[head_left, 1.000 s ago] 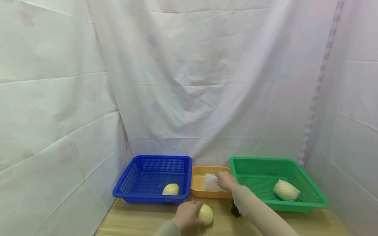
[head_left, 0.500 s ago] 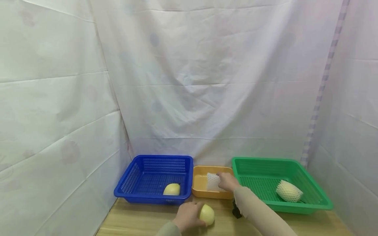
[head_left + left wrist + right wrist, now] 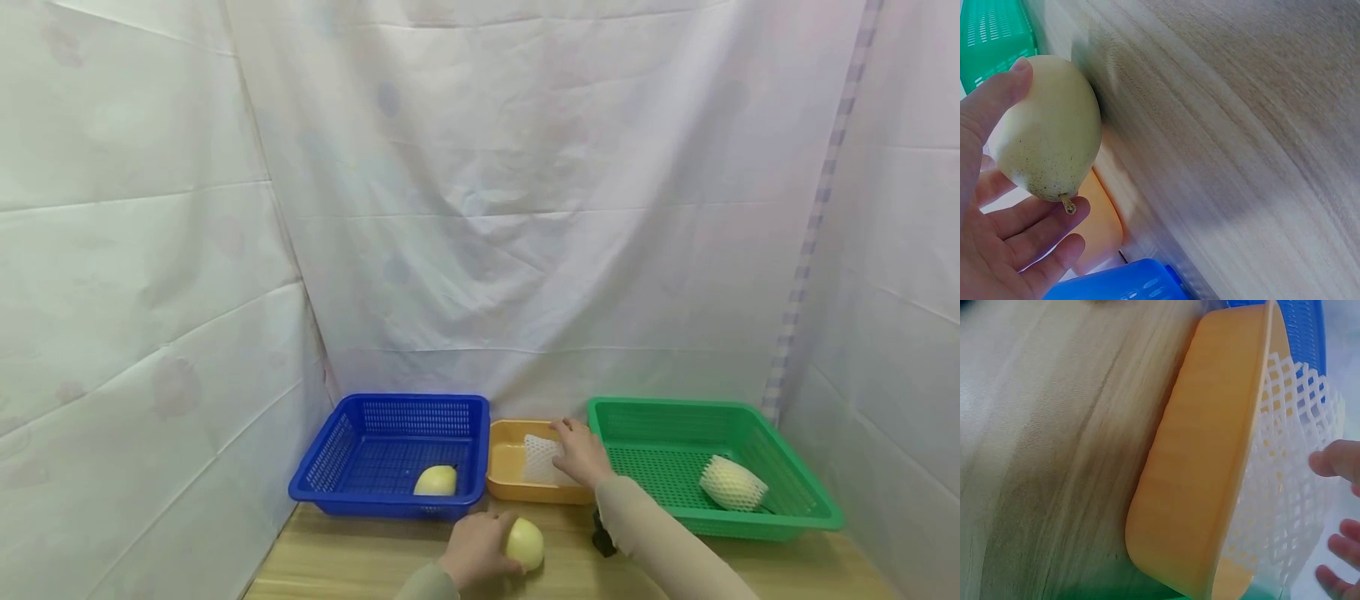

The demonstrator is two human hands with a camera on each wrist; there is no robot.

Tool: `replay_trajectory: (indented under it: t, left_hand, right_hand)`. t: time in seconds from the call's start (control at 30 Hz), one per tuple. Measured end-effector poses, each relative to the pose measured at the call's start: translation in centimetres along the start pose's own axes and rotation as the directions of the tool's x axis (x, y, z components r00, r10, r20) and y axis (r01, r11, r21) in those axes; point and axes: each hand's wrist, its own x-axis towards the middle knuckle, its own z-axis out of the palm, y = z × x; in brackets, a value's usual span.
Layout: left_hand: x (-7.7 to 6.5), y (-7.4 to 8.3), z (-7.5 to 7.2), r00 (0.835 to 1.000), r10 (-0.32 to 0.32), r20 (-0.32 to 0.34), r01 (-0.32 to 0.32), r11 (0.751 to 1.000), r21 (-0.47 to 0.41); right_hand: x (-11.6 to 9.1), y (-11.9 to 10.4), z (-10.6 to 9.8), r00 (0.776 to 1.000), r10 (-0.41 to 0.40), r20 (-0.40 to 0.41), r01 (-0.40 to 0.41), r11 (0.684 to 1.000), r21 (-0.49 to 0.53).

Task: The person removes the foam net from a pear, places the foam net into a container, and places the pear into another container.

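Note:
My left hand (image 3: 480,548) grips a pale yellow pear (image 3: 524,545) low over the wooden table. In the left wrist view, the thumb lies on the side of the pear (image 3: 1054,131), and its short stem points toward the fingers. My right hand (image 3: 583,454) is above the orange tray (image 3: 507,461) with its fingers spread apart. A white foam net sleeve (image 3: 542,461) sits in that tray, just beside the fingers. The right wrist view has the thumb close to the net (image 3: 1291,456); whether they touch, I cannot tell.
On the left stands a blue basket (image 3: 386,507) holding another pear (image 3: 437,481). A green basket (image 3: 667,407) on the right contains a pear in a foam net (image 3: 733,484). A small black object (image 3: 603,537) is under the right forearm. White cloth (image 3: 480,208) hangs behind.
My right hand has let go of the foam net, its fingers going from pinched to spread, and the net stays in the orange tray. The left hand keeps the pear in nearly the same place.

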Motion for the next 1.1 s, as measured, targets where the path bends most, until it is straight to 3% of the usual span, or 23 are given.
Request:
replay_trajectory:
  t: [0.17, 0.33, 0.67, 1.1]
  left_hand:
    - [0.1, -0.3, 0.3, 1.0, -0.003, 0.0, 0.003, 1.0, 0.007]
    - [0.2, -0.4, 0.2, 1.0, 0.001, -0.01, -0.001, 1.0, 0.016]
    - [0.2, -0.5, 0.4, 1.0, -0.002, -0.021, 0.002, 1.0, 0.009]
    - [0.0, -0.2, 0.4, 1.0, -0.003, -0.004, 0.003, 1.0, -0.03]
  right_hand:
    - [0.1, -0.3, 0.2, 0.999, -0.032, -0.016, 0.032, 0.999, -0.008]
    - [-0.2, -0.8, 0.7, 0.992, -0.019, 0.125, 0.011, 0.998, 0.061]
    - [-0.7, -1.8, 2.0, 0.935, 0.106, 0.338, -0.129, 0.99, 0.048]
    - [-1.5, -2.0, 2.3, 0.877, 0.164, 0.451, -0.179, 0.984, -0.01]
